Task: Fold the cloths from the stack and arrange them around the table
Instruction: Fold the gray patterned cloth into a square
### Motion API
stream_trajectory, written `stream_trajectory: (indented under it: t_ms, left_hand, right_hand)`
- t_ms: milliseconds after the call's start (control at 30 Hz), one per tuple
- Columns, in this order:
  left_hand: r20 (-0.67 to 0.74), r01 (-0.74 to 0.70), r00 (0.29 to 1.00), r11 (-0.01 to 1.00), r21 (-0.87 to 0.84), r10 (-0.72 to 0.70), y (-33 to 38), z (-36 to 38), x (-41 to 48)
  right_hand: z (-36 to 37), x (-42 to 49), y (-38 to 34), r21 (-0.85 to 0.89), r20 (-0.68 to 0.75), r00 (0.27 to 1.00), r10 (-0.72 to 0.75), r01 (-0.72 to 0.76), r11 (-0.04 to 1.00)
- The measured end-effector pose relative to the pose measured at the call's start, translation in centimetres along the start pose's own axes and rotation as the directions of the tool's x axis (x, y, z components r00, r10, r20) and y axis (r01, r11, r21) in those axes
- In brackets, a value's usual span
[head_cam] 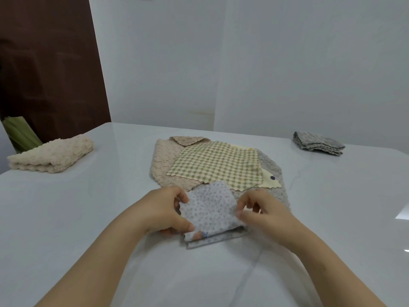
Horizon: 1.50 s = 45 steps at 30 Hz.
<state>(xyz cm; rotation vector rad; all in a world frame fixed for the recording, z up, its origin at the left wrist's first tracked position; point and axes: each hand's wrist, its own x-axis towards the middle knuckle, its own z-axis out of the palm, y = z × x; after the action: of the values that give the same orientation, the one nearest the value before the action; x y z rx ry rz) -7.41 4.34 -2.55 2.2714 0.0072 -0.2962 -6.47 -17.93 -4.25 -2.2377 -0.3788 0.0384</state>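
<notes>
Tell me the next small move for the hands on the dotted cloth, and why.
Probably lay the raised flap down and press it flat. The left hand and the right hand both pinch the dotted cloth, whose upper layer is lifted off the layers lying on the table, so the fold looks unfinished.

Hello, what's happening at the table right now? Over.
Left hand and right hand pinch the dotted cloth, part folded. Stack just behind. Folded beige cloth far left, folded grey cloth far right. Nothing in the way.
</notes>
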Motion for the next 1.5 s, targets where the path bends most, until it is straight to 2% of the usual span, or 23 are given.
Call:
stream_trajectory:
  t_ms: [33,100,133,167,200,233,267,333,400,500,633,767,933,1033,1133,1233,1300,1400,1500]
  left_hand:
    - [-0.061,-0.035,0.997,0.997,0.072,0.040,0.1,-0.2,-0.1]
    - [-0.279,-0.132,0.950,0.989,0.061,0.144,0.4,-0.3,-0.1]
    - [-0.378,-0.193,0.907,0.981,0.017,0.185,0.6,-0.1,0.0]
    - [-0.422,-0.234,0.878,0.972,0.032,0.226,0.8,0.2,0.1]
    - [-0.395,-0.246,0.877,0.962,0.121,0.274,0.9,0.7,0.2]
    - [-0.309,-0.237,0.900,0.939,0.248,0.309,0.7,1.5,0.6]
    - [-0.192,-0.213,0.933,0.896,0.391,0.305,0.4,2.3,1.0]
    - [-0.012,-0.166,0.977,0.791,0.589,0.213,-0.4,3.6,1.5]
    - [0.069,-0.128,0.992,0.748,0.652,0.109,-0.8,4.1,1.7]
    - [0.081,-0.114,0.993,0.736,0.667,0.081,-1.1,4.3,1.7]
    - [0.091,-0.138,0.990,0.716,0.685,0.104,-1.6,4.4,1.5]
    - [0.077,-0.193,0.978,0.705,0.682,0.193,-1.9,4.4,1.3]
    - [0.017,-0.204,0.966,0.719,0.664,0.259,-2.2,4.7,1.7]
    - [-0.008,-0.205,0.963,0.754,0.624,0.269,-2.2,4.5,1.9]
    - [-0.040,-0.192,0.964,0.787,0.586,0.265,-2.2,4.3,2.0]
    - [-0.076,-0.184,0.964,0.848,0.497,0.253,-2.0,4.0,2.0]
    - [-0.115,-0.173,0.964,0.897,0.408,0.238,-1.8,3.7,2.0]
    - [-0.205,-0.121,0.964,0.965,0.231,0.170,-1.6,3.3,2.3]
    - [-0.288,-0.146,0.952,0.981,-0.130,0.103,-1.3,3.1,2.9]
  right_hand:
    - [0.3,0.2,0.0,0.023,-0.129,0.991,-0.039,0.042,0.999]
    - [1.1,0.5,-0.2,-0.119,-0.363,0.911,-0.196,0.163,0.979]
    - [1.5,0.7,-0.4,-0.218,-0.397,0.873,-0.282,0.209,0.953]
    - [2.1,0.9,-0.3,-0.303,-0.366,0.865,-0.342,0.237,0.923]
    - [2.7,1.1,-0.3,-0.379,-0.286,0.887,-0.362,0.242,0.893]
    - [3.3,1.2,-0.3,-0.432,-0.174,0.931,-0.320,0.220,0.875]
    - [3.6,1.3,-0.1,-0.463,-0.057,0.969,-0.241,0.188,0.866]
    - [3.9,1.6,0.3,-0.476,0.106,0.991,-0.081,0.123,0.871]
    - [3.8,1.7,0.5,-0.494,0.147,0.989,-0.021,0.092,0.865]
    - [3.6,1.5,0.3,-0.538,0.166,0.986,0.024,0.070,0.840]
    - [3.3,1.2,0.1,-0.527,0.132,0.990,0.057,0.022,0.849]
    - [3.3,1.0,-0.2,-0.456,-0.125,0.992,0.023,-0.078,0.887]
    - [3.8,1.3,-0.6,-0.516,-0.220,0.966,0.139,-0.236,0.823]
    - [3.5,1.6,-0.6,-0.448,-0.213,0.951,0.225,-0.299,0.842]
    - [3.0,1.5,-0.4,-0.344,-0.166,0.958,0.234,-0.278,0.897]
    - [2.8,1.2,-0.3,-0.089,-0.126,0.976,0.176,-0.188,0.978]
    - [2.6,1.0,-0.5,0.125,-0.127,0.976,0.176,-0.160,0.979]
    - [2.3,1.3,-0.6,0.461,-0.118,0.965,0.234,-0.155,0.874]
    - [2.4,2.1,0.1,0.701,-0.059,0.964,0.258,-0.144,0.698]
